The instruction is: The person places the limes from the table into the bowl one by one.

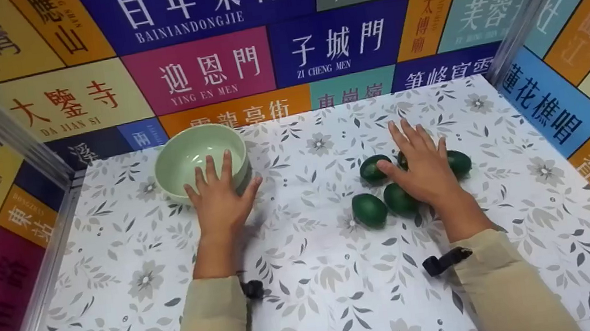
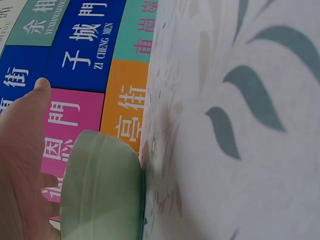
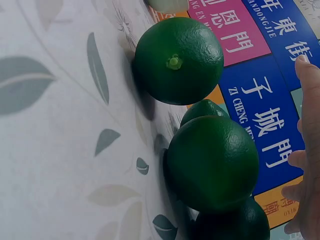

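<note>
- My left hand (image 1: 220, 201): fingers spread and fairly straight, thumb out to the side, gripping nothing. It's over the near right part of the bowl; can't tell if any fingertip touches the rim.
- Bowl (image 1: 170, 165): pale green, upright, far left of the table (image 1: 313, 305), near the back wall (image 1: 189, 8). Its inside shows pale and glossy past my fingers.
- My right hand (image 1: 426, 171): fingers extended and spread, thumb stuck out to the left, nothing in its hold. It's above the limes; the right wrist view shows a gap between it and the nearest ones.
- Limes: dark green, at least five, grouped on the right half of the table, well apart from the bowl.
- Front left lime (image 1: 369, 211) is in plain sight; front right lime (image 1: 399, 199) is just beside it, partly under my hand.
- Back left lime (image 1: 371, 169) sits by my thumb tip; right lime (image 1: 460, 163) pokes out past my outer fingers; middle lime (image 1: 402, 160) is mostly covered.
- Table: white cover, grey leaves and flowers.
- Walls: coloured panels with lettering.
- Me: tan sleeves (image 1: 208, 330), black strap (image 1: 450, 261) at the right wrist.
</note>
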{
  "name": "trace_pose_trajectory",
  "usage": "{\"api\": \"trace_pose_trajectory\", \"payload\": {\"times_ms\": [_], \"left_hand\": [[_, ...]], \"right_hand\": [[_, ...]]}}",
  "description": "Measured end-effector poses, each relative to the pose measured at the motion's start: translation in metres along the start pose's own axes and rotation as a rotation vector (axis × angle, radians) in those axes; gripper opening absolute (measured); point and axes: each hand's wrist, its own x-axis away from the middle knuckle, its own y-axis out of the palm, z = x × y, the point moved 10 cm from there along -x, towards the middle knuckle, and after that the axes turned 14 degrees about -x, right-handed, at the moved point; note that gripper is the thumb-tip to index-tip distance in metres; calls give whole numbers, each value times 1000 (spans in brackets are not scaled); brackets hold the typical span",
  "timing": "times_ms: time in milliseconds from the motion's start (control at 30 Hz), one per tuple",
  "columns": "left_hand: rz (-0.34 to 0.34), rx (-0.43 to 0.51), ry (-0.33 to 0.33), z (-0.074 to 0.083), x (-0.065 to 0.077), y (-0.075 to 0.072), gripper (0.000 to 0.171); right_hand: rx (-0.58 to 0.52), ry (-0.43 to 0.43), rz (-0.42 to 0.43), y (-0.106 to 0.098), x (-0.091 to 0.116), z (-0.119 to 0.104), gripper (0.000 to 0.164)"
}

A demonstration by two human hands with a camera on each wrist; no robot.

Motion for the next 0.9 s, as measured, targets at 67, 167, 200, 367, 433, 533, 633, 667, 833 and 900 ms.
{"api": "trace_pose_trajectory", "payload": {"times_ms": [67,167,200,367,433,533,633,667,833,900], "left_hand": [[21,1,4,-2,2,-1,89],[49,7,14,-4,3,-2,86],[55,6,18,-4,3,-3,85],[71,28,30,-7,2,-3,79],[75,37,35,-9,3,-4,76],[81,42,38,-11,4,-5,71],[93,46,36,-13,7,-7,66],[97,47,38,-13,8,-8,64],[104,28,53,-12,9,-7,57],[100,11,57,-12,8,-4,56]], "right_hand": [[0,7,3,-1,1,3,89],[0,14,7,-3,2,6,88],[-3,17,8,-3,3,7,88],[-1,33,3,-6,5,12,89],[1,39,-1,-8,5,15,89],[1,48,-3,-10,6,21,88],[2,62,-5,-12,6,27,88],[1,67,-4,-13,6,30,88],[-26,109,-5,-22,7,45,90],[-47,132,-6,-27,8,52,90]]}}
